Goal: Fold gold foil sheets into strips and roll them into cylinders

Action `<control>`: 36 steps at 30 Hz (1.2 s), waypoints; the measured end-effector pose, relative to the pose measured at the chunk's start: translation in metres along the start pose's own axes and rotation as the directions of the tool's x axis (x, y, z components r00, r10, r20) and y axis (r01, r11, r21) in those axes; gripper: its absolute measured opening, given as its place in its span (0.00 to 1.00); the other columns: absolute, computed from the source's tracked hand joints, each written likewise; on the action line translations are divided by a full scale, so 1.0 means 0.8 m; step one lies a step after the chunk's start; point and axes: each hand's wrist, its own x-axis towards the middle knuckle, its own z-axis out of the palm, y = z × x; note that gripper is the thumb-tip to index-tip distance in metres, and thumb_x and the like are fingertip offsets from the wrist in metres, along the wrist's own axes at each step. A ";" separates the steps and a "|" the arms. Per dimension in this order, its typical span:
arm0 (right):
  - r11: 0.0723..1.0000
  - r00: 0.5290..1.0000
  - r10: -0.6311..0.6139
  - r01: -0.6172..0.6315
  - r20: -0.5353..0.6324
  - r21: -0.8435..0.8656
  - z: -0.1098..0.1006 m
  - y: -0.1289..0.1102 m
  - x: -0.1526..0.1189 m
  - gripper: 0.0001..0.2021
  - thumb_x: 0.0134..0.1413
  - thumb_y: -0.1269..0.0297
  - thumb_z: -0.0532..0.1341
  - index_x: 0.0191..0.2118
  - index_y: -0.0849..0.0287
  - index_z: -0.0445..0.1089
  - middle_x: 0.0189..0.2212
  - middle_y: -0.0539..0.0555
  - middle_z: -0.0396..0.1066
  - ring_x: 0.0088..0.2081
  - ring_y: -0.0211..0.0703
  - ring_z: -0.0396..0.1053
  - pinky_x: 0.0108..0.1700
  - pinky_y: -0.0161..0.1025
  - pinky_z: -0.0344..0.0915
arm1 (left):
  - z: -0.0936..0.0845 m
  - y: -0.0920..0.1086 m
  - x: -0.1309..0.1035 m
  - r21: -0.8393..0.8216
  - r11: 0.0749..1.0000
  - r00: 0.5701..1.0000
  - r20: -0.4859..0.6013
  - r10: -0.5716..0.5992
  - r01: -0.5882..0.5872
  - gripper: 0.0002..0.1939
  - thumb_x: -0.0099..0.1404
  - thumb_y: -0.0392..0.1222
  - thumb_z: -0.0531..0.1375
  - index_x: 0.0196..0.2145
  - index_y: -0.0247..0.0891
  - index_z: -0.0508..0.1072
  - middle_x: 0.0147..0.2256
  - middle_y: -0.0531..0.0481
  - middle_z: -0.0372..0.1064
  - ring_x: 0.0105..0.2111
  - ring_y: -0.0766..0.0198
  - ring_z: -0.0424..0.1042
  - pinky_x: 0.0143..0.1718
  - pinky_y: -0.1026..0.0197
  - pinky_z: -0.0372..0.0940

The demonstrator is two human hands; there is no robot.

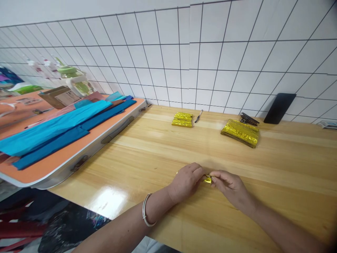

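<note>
A small strip of shiny gold foil paper [207,179] lies low over the wooden table, mostly hidden under my left hand [186,181]. That hand has its fingers bent down over the strip, holding it. My right hand [233,188] pinches the strip's right end between thumb and fingertips. Further back are a small folded gold foil piece [182,119] and, to its right, a thicker stack of gold foil sheets [240,132].
A pen [198,116] and a black stapler [249,119] lie near the tiled wall, where a black phone-like slab [279,108] leans. At left, an orange-topped folding table [71,138] carries blue fabric or paper [60,121], a cardboard box [60,97] and a green-lidded jar [76,79].
</note>
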 end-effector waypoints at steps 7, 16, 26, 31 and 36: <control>0.993 0.997 0.055 -0.048 -0.057 0.110 0.004 -0.001 -0.002 0.07 0.57 0.60 0.55 0.36 0.57 0.66 0.26 0.50 0.68 0.30 0.37 0.66 0.34 0.34 0.64 | -0.007 -0.005 0.003 -0.122 0.991 0.987 -0.144 -0.070 0.053 0.08 0.67 0.35 0.48 0.38 0.36 0.66 0.33 0.47 0.65 0.34 0.64 0.65 0.35 0.63 0.62; 1.000 0.993 -0.018 0.020 -0.115 0.018 0.012 -0.003 0.002 0.03 0.54 0.64 0.58 0.33 0.57 0.65 0.26 0.49 0.64 0.28 0.36 0.62 0.31 0.33 0.62 | -0.006 -0.003 0.005 -0.136 0.990 0.988 -0.147 -0.045 0.025 0.08 0.68 0.36 0.47 0.37 0.37 0.65 0.33 0.47 0.65 0.35 0.63 0.65 0.35 0.62 0.61; 0.917 0.934 -0.348 0.319 -0.084 -0.240 0.002 0.004 0.005 0.04 0.54 0.71 0.57 0.34 0.53 0.66 0.28 0.51 0.68 0.31 0.40 0.66 0.35 0.37 0.63 | -0.008 -0.003 0.003 -0.197 0.980 0.992 -0.120 -0.050 0.026 0.07 0.68 0.37 0.48 0.36 0.36 0.65 0.32 0.48 0.64 0.33 0.64 0.64 0.34 0.63 0.60; 0.902 0.931 -0.363 0.345 -0.027 -0.260 -0.001 0.009 0.009 0.04 0.54 0.70 0.56 0.31 0.53 0.66 0.27 0.51 0.68 0.30 0.40 0.65 0.33 0.37 0.62 | -0.008 -0.005 0.002 -0.281 0.960 0.997 -0.072 -0.024 0.002 0.08 0.68 0.38 0.48 0.35 0.37 0.65 0.31 0.49 0.64 0.33 0.65 0.64 0.34 0.64 0.60; 0.985 0.983 -0.146 0.134 -0.112 -0.108 0.007 0.008 0.004 0.04 0.52 0.66 0.59 0.33 0.55 0.61 0.26 0.49 0.64 0.28 0.37 0.63 0.31 0.35 0.61 | -0.007 -0.002 0.002 -0.313 0.950 0.995 -0.089 -0.054 0.024 0.08 0.69 0.40 0.48 0.35 0.36 0.65 0.31 0.49 0.64 0.32 0.66 0.64 0.34 0.64 0.60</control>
